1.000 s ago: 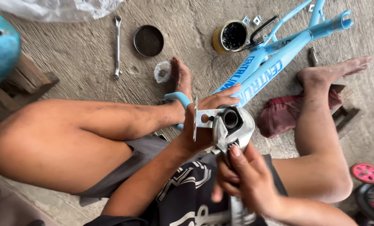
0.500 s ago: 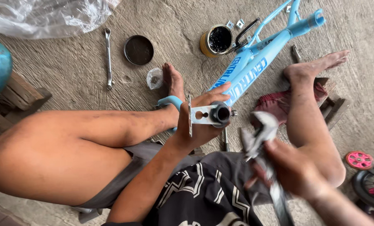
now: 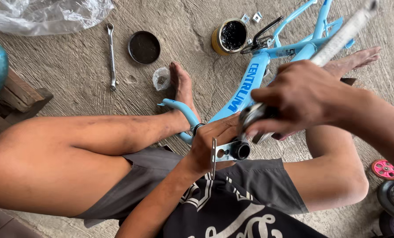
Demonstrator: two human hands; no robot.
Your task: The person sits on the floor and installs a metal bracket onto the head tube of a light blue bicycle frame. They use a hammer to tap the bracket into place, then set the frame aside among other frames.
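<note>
Head view: blue bicycle frame (image 3: 250, 83) lies on concrete floor (image 3: 73, 83), centre right of frame.
Left hand (image 3: 210, 145): closed around frame's tube end, beside metal bracket (image 3: 219, 152).
Right hand (image 3: 294, 97): gripping a long tool (image 3: 347, 31).
Technique: brace frame firmly, strike squarely, probably.
Axis: runs lower centre to upper right.

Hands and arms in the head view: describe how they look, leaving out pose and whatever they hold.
Both hands are bare: no gloves, rings or watch show. The left hand and right hand carry dark smudges, like grease, on fingers and knuckles. Both forearms are bare with no sleeves in view. Below them are a black shirt with white print and grey shorts.
</note>
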